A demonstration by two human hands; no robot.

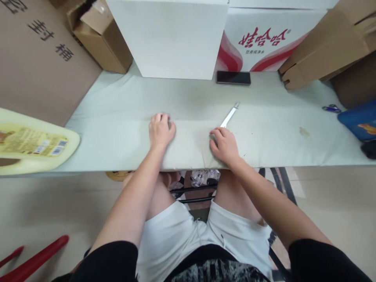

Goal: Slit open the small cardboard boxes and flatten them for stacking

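My left hand [160, 130] rests on the pale green cloth of the table [188, 102], its fingers loosely bent and the thumb apart, with nothing visible in it. To the right, my right hand [225, 145] also lies on the cloth near the front edge, fingers curled loosely and a gap between thumb and forefinger. Just beyond its knuckles is a slim white tool [230, 116] with a clear tip, possibly a utility knife; it lies slantwise. Its near end meets the right hand's fingers, and whether they touch I cannot tell.
A white box [176, 39] and a red-and-white carton [264, 39] stand at the back, with a dark phone [233, 78] before the carton. Cardboard boxes [102, 43] flank them. A yellow bottle [38, 143] lies left; a blue pack [360, 121] and small blue item [331, 108] are right.
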